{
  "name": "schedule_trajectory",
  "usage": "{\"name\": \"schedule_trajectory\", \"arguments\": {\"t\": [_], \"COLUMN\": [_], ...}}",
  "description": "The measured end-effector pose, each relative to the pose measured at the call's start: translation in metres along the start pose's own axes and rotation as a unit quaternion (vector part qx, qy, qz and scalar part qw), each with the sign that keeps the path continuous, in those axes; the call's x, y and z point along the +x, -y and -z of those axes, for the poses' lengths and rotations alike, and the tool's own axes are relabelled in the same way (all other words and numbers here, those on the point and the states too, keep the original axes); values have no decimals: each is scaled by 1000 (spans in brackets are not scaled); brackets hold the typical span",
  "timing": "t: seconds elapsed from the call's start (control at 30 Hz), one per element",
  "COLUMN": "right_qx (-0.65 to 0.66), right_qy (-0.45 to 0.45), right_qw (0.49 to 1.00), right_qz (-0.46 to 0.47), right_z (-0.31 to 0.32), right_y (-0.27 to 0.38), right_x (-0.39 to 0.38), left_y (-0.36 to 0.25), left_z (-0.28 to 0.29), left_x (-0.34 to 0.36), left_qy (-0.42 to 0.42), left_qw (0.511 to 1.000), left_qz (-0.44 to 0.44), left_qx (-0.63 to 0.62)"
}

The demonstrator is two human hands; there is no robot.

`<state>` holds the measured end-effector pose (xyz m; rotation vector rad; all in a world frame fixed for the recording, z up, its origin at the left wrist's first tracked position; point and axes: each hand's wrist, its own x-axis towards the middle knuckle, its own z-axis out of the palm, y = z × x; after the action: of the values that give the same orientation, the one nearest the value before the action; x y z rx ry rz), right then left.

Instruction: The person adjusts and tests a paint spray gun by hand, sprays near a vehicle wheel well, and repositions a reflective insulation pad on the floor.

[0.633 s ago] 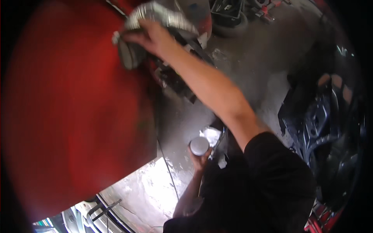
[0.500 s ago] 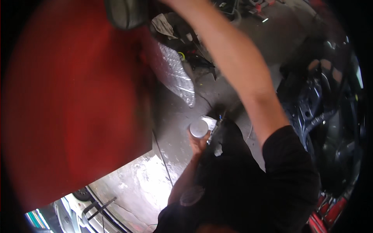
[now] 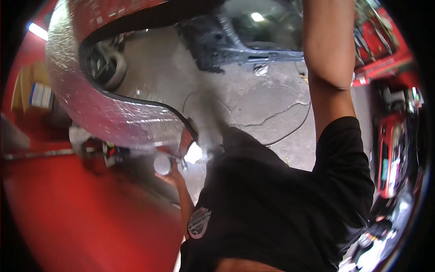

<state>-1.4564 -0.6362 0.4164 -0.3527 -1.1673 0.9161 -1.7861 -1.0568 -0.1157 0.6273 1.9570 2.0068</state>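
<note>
At the lower left of centre, my left hand [image 3: 171, 177] is closed around a spray gun [image 3: 183, 164]. Its round, grey-white cup [image 3: 162, 165] faces up, while the fingers are partly hidden behind it. Just above the hand is the lower end of a curved car body panel [image 3: 108, 109], covered in shiny, wrinkled clear film and edged in black. I cannot tell whether the gun touches it. My right arm [image 3: 331, 45] stretches up past the top edge, leaving that hand out of view.
A smooth red panel [image 3: 86, 213] fills the lower left. Across the concrete floor runs a dark hose [image 3: 290, 131]. A dark car body part [image 3: 253, 54] stands at the far side. Red tool storage [image 3: 385, 54] lines the right. A wheel [image 3: 113, 70] shows through the panel's arch.
The view has swung round, bringing the film-covered panel close and the red panel to the lower left. My left hand keeps the spray gun. My right arm now points straighter up.
</note>
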Motion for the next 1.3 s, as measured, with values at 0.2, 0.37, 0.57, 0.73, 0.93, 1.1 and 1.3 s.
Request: {"name": "schedule_trajectory", "arguments": {"t": [0.2,0.37,0.57,0.73,0.93,1.1,1.3], "right_qx": [-221,-345,-476,-560,-600,-564,-404], "right_qy": [-190,-291,-399,-437,-487,-493,-467], "right_qw": [953,886,777,700,634,662,784], "right_qz": [84,105,105,78,31,1,-61], "right_z": [227,353,462,510,531,540,584], "right_y": [153,258,379,438,463,408,233], "right_x": [-16,-63,-139,-191,-265,-274,-227], "left_y": [20,31,29,6,7,-17,-10], "left_z": [4,-35,-95,-118,-129,-133,-124], "left_x": [38,43,53,42,62,58,65], "left_qy": [67,36,4,71,135,159,153], "left_qw": [907,975,924,969,966,969,966], "left_qz": [167,-168,-214,-105,-96,-68,-85], "left_qx": [-382,142,316,210,199,175,192]}}
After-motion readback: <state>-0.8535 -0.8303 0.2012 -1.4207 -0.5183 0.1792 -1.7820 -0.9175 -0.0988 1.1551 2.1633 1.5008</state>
